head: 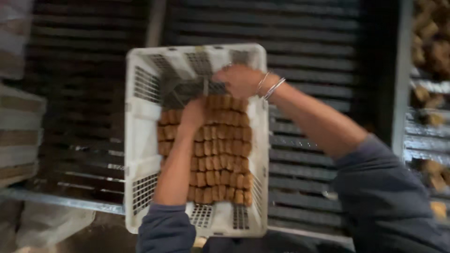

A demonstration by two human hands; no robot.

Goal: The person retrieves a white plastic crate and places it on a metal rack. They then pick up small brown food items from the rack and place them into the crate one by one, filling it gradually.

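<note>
Head view: white perforated plastic crate (pixel 140 140) rests on dark slatted racking (pixel 309 56), packed with rows of brown biscuit-like blocks (pixel 220 154). Left hand (pixel 193 114) lies on the top rows, grip hidden. Right hand (pixel 239 80), bangles (pixel 269 86), curls over the far rows; hold unclear. Blocks look light and crumbly; best pinched by their sides.

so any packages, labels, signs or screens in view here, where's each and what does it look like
White plastic crate: centre, rectangular, slotted walls, holding rows of small brown blocks; the left hand and right hand are at its far end.
Pale stacked boxes or trays: left edge, blurred.
Pale bag-like bundle: lower left, blurred.
No labels, signs or screens show.
</note>
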